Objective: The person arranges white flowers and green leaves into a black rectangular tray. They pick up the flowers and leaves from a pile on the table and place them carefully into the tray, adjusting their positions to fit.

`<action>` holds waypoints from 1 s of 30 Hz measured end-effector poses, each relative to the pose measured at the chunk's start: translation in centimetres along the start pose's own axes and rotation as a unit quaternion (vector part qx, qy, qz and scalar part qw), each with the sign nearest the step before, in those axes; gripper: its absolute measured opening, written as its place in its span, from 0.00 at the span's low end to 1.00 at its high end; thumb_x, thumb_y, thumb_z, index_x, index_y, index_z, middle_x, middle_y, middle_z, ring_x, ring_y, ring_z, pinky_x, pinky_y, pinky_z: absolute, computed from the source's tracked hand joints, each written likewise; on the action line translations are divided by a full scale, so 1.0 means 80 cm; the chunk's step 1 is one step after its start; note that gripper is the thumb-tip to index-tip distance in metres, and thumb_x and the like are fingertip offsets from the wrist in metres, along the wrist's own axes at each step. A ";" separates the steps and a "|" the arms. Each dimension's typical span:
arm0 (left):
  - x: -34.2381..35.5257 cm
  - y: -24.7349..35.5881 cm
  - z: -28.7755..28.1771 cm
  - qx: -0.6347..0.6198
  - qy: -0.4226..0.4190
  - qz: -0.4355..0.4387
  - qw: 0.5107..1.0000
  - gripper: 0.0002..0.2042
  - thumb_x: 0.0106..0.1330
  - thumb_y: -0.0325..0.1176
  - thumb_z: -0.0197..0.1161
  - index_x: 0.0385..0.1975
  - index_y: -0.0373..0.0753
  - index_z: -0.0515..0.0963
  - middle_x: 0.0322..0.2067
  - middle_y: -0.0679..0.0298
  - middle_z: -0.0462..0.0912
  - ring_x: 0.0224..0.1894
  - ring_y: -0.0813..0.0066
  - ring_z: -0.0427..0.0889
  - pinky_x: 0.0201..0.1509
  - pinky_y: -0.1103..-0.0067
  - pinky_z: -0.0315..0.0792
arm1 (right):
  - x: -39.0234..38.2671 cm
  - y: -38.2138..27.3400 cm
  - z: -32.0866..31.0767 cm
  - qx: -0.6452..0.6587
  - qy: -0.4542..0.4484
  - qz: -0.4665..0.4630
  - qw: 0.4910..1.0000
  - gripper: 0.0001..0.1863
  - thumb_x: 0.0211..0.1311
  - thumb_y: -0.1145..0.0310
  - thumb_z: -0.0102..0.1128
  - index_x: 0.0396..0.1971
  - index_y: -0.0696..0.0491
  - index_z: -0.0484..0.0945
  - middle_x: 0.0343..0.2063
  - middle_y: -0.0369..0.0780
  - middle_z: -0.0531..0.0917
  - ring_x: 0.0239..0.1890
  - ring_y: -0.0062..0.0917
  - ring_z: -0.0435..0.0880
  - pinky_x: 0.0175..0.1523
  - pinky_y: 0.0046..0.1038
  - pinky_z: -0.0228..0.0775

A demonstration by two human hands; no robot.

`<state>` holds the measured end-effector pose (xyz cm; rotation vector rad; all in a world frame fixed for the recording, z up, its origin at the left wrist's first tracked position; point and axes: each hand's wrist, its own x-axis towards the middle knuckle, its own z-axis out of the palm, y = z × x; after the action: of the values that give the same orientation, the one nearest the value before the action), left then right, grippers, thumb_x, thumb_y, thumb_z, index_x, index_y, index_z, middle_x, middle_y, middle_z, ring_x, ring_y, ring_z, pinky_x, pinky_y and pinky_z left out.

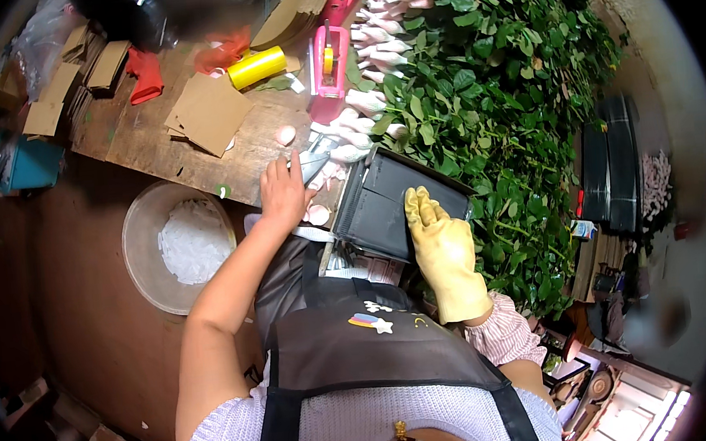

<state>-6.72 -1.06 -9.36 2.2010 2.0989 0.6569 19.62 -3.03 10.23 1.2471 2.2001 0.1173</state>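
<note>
Currently, my gloved right hand [442, 255] touches the black tray [378, 200], near right; my left hand [284, 195] is beside white-wrapped buds [350, 153]; I can't tell either grip; best steady the tray lightly

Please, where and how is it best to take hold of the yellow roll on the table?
Probably grip the yellow roll around its middle, coming from above: it lies on its side, so its rounded body should suit a wrapping grasp. Cardboard sheets lie on its near side.
</note>
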 end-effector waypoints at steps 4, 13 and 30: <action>0.044 0.001 -0.042 -0.021 -0.234 -0.043 0.971 0.39 0.56 0.38 0.73 0.68 0.29 0.65 0.57 0.44 0.75 0.59 0.43 0.76 0.62 0.60 0.72 | -0.001 0.015 0.000 0.008 0.010 -0.019 1.000 0.35 0.70 0.73 0.44 0.78 0.52 0.56 0.76 0.43 0.64 0.70 0.31 0.76 0.55 0.31 0.82; 0.038 0.017 -0.133 -0.384 -0.364 -0.077 0.845 0.25 0.62 0.30 0.64 0.61 0.36 0.71 0.55 0.42 0.79 0.60 0.42 0.78 0.63 0.63 0.73 | 0.000 0.014 0.035 0.040 0.070 -0.008 0.997 0.38 0.66 0.78 0.46 0.78 0.51 0.55 0.75 0.45 0.66 0.67 0.35 0.78 0.59 0.30 0.81; 0.064 0.018 -0.161 -0.258 -0.372 0.019 0.892 0.19 0.58 0.33 0.70 0.49 0.39 0.76 0.42 0.48 0.85 0.50 0.46 0.84 0.54 0.59 0.76 | -0.001 0.010 0.038 0.120 0.097 0.031 0.988 0.29 0.78 0.78 0.37 0.75 0.44 0.62 0.71 0.44 0.71 0.66 0.34 0.77 0.71 0.24 0.70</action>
<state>-9.44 0.35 4.26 1.7821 1.3093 0.2469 21.85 -3.30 8.07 1.4916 2.3961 -0.0021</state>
